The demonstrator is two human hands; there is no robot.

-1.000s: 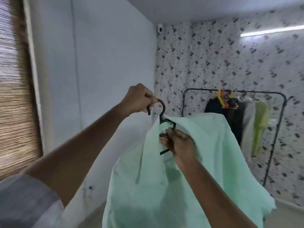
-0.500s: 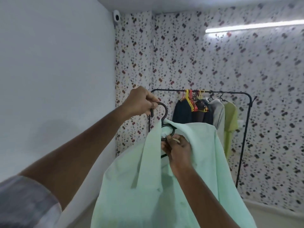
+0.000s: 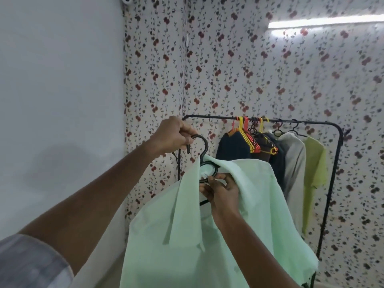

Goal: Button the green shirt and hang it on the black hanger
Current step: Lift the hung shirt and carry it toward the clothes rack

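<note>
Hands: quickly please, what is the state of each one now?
Left hand: closed on the black hanger hook.
Right hand: pinching the green shirt collar.

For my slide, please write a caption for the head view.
Left hand holds the black hanger; right hand adjusts the green shirt collar.

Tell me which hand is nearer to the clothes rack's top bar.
Left. The left hand grips the black hanger hook just below the rack bar's left end; the right hand is lower, at the green shirt collar.
</note>
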